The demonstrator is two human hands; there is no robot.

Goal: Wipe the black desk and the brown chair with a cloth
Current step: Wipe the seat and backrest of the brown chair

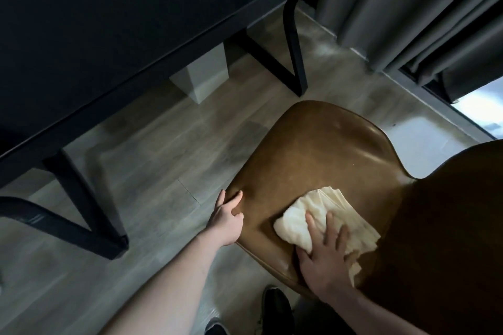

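The brown chair (321, 155) stands right of centre, its leather seat facing up and its dark backrest at the right edge. A crumpled cream cloth (299, 221) lies on the near part of the seat. My right hand (326, 255) presses flat on the cloth with fingers spread. My left hand (227, 216) grips the seat's left edge, fingers curled over the rim. The black desk (95, 22) fills the upper left, its top dark and bare as far as I can see.
Black V-shaped desk legs (81, 212) stand on the wood floor at left and behind the chair. Grey curtains (424, 8) hang at the upper right beside a bright window strip. My dark shoes (276, 307) show at the bottom.
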